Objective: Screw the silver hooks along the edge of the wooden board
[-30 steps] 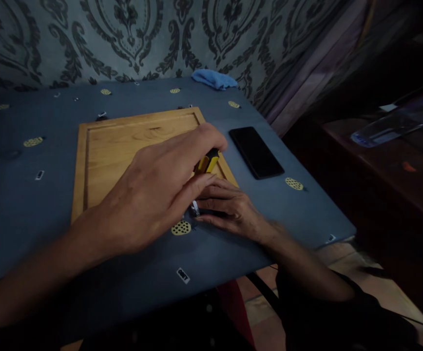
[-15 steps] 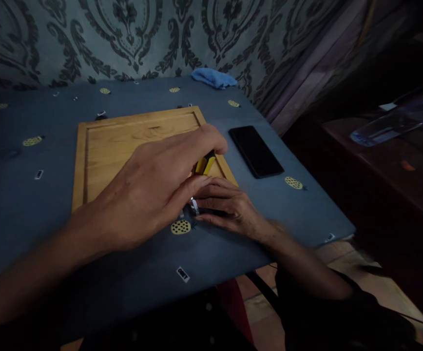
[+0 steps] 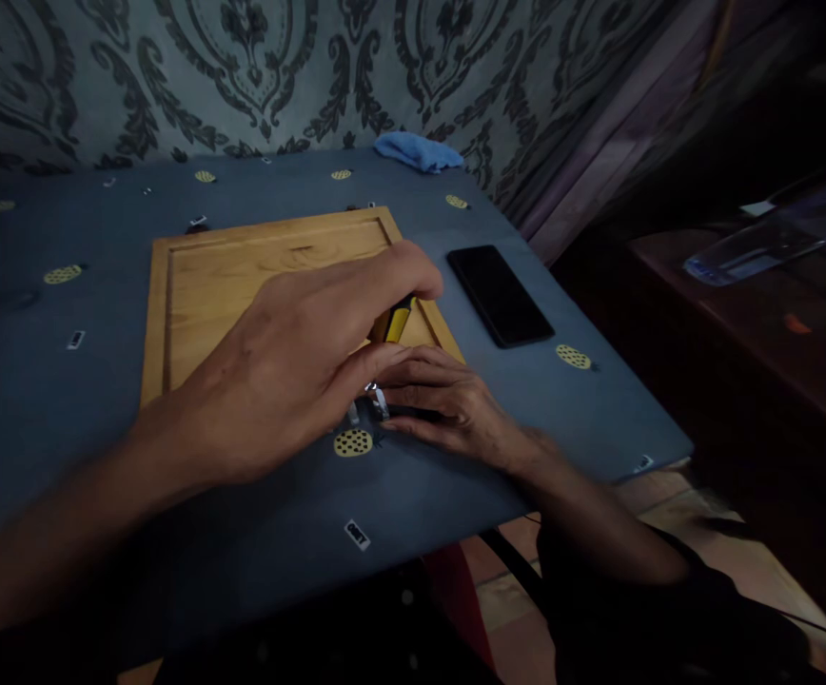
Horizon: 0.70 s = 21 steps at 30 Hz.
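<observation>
My left hand [image 3: 305,357] is closed from above around a yellow-and-black faceted handle [image 3: 395,322], which looks like a screwdriver's. Its shaft is hidden behind my fingers. Close below, my right hand [image 3: 448,395] is closed on a small dark object with a shiny metal piece [image 3: 380,401] at its left end. My left thumb touches the fingertips of my right hand. Most of the dark object is covered, so its kind is unclear. Both hands are over the near right corner of a wooden cutting board [image 3: 231,271].
A black phone [image 3: 500,297] lies right of the board on the blue patterned tablecloth [image 3: 277,533]. A blue cloth [image 3: 419,152] is at the back by the wall. To the right, a clear plastic bottle [image 3: 741,249] lies on a dark surface.
The yellow-and-black handle has turned a little within my left hand, showing a different face. My left hand has shifted very slightly; my right hand stays in place.
</observation>
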Available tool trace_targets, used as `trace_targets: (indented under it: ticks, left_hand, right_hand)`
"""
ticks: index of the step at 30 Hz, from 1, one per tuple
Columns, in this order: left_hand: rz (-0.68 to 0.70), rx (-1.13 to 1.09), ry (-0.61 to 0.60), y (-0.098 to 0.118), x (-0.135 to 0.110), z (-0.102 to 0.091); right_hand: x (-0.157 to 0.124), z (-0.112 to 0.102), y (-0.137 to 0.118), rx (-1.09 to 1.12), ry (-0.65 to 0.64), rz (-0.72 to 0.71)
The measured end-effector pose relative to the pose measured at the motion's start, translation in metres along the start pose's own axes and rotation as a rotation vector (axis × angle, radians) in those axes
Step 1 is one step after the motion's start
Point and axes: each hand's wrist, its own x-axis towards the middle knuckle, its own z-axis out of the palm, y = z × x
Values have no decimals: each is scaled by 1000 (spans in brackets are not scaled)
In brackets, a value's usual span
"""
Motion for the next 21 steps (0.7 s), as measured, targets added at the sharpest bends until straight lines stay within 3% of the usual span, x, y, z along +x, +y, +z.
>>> trace_targets:
  ticks: [13,21]
  left_hand:
    - [-29,-76,45,3,2,3]
    - [-24,-34,-11,2,1,-4]
  right_hand:
    - [-1,2,0,-10,10,-1]
    - [-1,2,1,4,3,8]
